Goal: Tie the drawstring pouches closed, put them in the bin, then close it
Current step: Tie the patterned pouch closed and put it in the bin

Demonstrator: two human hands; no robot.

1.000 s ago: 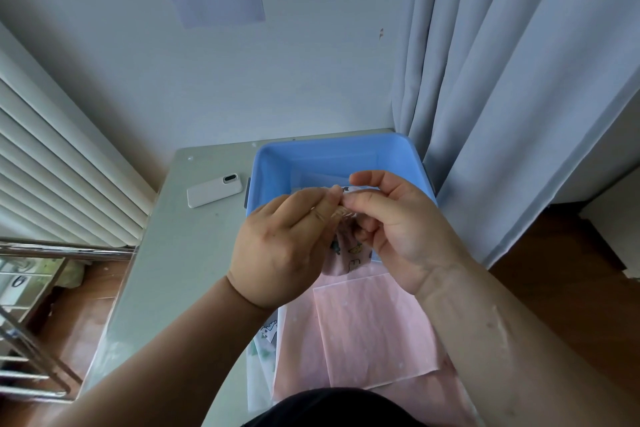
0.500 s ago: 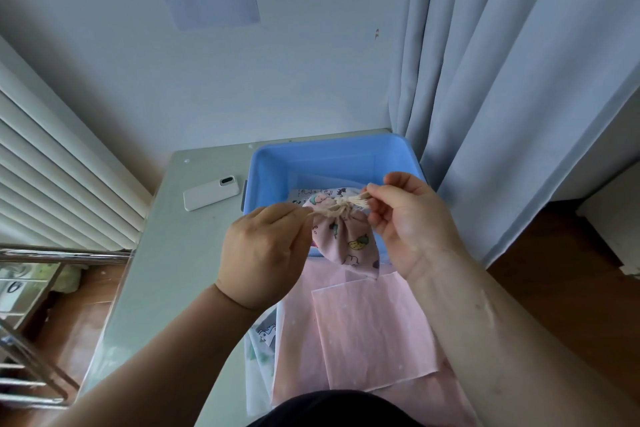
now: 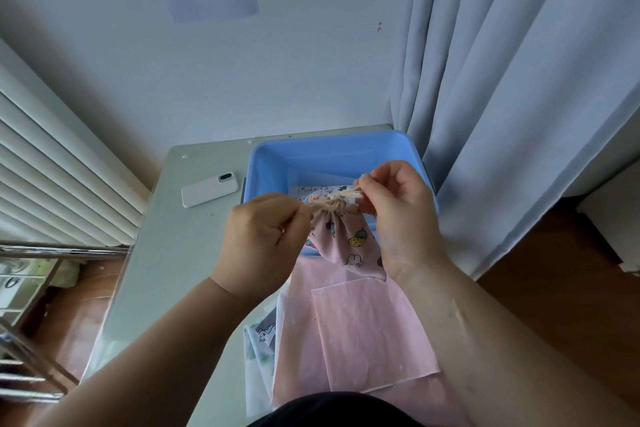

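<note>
A pink printed drawstring pouch (image 3: 349,243) hangs in the air between my hands, its mouth gathered tight by a cream cord (image 3: 332,202). My left hand (image 3: 263,239) pinches the cord's left end. My right hand (image 3: 398,208) pinches the right end, and the cord is pulled taut between them. Behind the pouch stands the open blue bin (image 3: 332,156), with a white printed pouch (image 3: 311,191) lying inside it. Flat pink pouches (image 3: 363,329) lie on the table below my hands, and a white printed one (image 3: 263,340) peeks out under their left edge.
A white phone (image 3: 209,189) lies on the grey table (image 3: 180,253) left of the bin. Curtains (image 3: 519,97) hang close against the bin's right side. A radiator (image 3: 52,177) and a metal rack (image 3: 27,322) stand to the left of the table.
My hands have drawn apart, left and right, pulling the cord ends outward. The pouch, hidden behind them at first, now hangs in plain view with its mouth cinched.
</note>
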